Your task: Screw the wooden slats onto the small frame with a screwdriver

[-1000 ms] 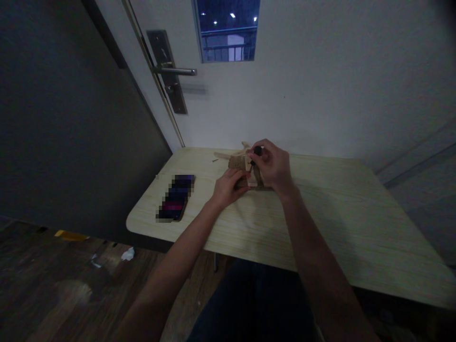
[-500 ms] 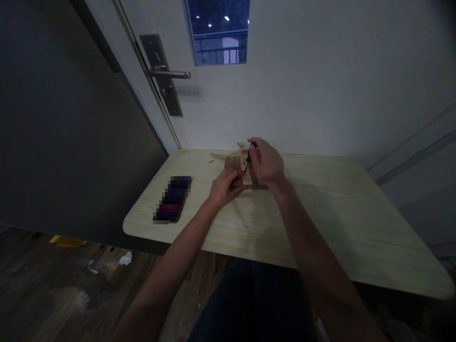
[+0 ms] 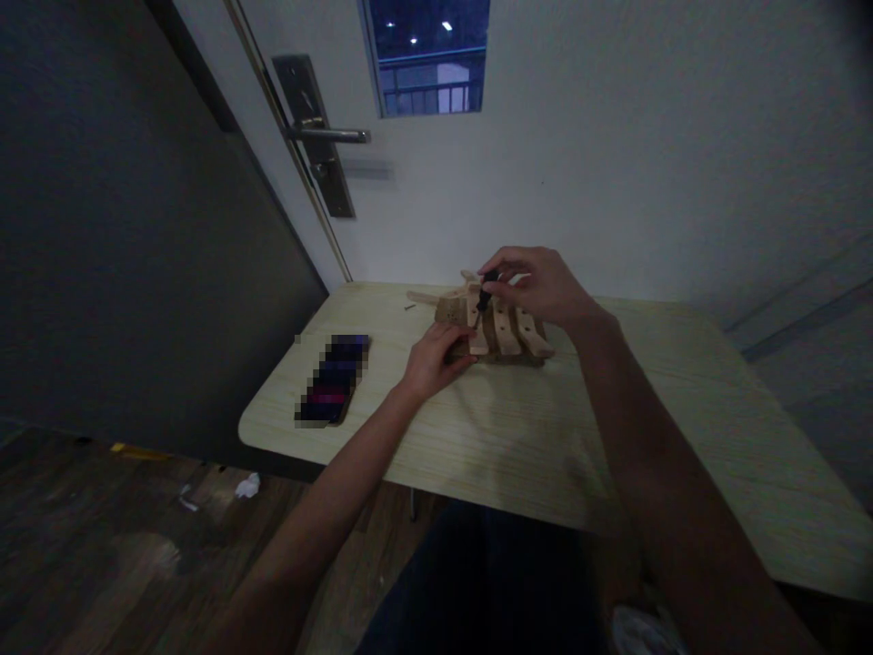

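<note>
A small wooden slatted assembly (image 3: pixel 505 332) lies on the far part of a light wooden table (image 3: pixel 546 428). My left hand (image 3: pixel 433 359) is closed on its near left corner and holds it down. My right hand (image 3: pixel 538 287) hovers over the piece and pinches a small black tool (image 3: pixel 486 293) between thumb and fingers, its tip on one slat. Several parallel slats with holes show to the right of the tool. A thin wooden strip (image 3: pixel 426 297) juts out behind the assembly.
A phone (image 3: pixel 333 379) lies on the table's left side. A tiny dark bit (image 3: pixel 408 307) rests near the far edge. Behind stand a white door with a metal handle (image 3: pixel 327 135) and a small window. Scraps of paper (image 3: pixel 245 487) litter the wooden floor at left.
My right hand has lifted and swung to the right, uncovering the slats, while still pinching the black tool. My left hand has stayed on the assembly's corner.
</note>
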### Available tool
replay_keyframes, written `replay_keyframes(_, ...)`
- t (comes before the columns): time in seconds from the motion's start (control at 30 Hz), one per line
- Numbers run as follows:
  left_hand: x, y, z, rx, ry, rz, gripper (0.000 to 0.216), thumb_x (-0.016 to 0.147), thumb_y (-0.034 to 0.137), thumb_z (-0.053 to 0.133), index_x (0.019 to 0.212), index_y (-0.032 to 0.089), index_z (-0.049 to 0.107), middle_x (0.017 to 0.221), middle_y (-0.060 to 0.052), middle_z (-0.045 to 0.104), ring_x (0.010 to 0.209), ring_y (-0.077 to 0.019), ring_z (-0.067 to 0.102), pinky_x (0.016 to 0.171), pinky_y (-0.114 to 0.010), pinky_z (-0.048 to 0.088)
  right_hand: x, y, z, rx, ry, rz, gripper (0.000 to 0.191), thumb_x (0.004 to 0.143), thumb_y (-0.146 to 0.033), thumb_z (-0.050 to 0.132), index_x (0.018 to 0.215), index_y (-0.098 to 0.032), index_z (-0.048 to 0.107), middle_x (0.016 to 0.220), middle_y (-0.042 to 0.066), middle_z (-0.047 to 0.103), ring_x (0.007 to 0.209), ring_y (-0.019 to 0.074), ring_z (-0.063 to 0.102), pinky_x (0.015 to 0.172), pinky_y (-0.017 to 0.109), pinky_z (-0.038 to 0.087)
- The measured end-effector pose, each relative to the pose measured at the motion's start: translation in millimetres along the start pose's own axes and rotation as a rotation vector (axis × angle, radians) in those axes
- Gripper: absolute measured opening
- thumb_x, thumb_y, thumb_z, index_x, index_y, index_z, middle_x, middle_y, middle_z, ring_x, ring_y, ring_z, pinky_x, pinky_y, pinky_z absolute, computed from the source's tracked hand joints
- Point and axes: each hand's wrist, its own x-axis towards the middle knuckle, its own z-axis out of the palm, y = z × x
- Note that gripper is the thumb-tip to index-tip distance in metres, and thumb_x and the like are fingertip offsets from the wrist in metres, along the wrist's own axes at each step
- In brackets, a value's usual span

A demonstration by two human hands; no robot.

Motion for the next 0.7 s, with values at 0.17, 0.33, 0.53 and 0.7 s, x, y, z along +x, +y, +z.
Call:
replay_keyframes(0.17,-0.7,-1.9,2.6,-0.004,0.022,0.034,0.036,0.087,0.035,0.074,0.117,0.021,0.062,0.110,-0.007,0.070,0.107,-0.0233,0.063,0.092,-0.038,0.053,1.8,-2.3,-0.7,-0.216,0.054,0.064,0.026,0.072,-0.034,0.076,0.064,-0.020,0.055,0.062,-0.001,0.058,0.058,0.0123,0.049,0.059,0.028,0.037)
replay_keyframes(0.33,-0.5,-2.6,2.6,0.001,0.021,0.033,0.036,0.086,0.035,0.074,0.117,0.021,0.062,0.109,-0.007,0.070,0.107,-0.0233,0.063,0.092,-0.037,0.053,2.3,-2.0,4.7,-0.440,0.028,0.121,0.018,0.086,-0.036,0.063,0.079,-0.020,0.065,0.070,0.002,0.064,0.062,0.0157,0.053,0.064,0.030,0.036)
replay_keyframes(0.53,1.9,-1.1,0.3,0.007,0.022,0.047,0.035,0.088,0.037,0.072,0.117,0.021,0.062,0.102,-0.007,0.069,0.102,-0.0234,0.063,0.087,-0.037,0.052,1.3,3.8,7.7,-0.499,-0.066,0.056,0.041,0.095,-0.031,0.049,0.128,-0.014,0.065,0.101,0.013,0.073,0.089,0.0251,0.066,0.081,0.037,0.047)
replay_keyframes(0.7,2.3,0.8,-1.0,0.003,0.013,0.058,0.034,0.088,0.037,0.071,0.116,0.020,0.062,0.101,-0.007,0.069,0.100,-0.0230,0.062,0.085,-0.036,0.051,1.2,9.3,4.1,-0.350,-0.056,-0.047,0.036,0.094,-0.028,0.048,0.122,-0.021,0.070,0.116,0.010,0.073,0.100,0.0247,0.066,0.089,0.040,0.049)
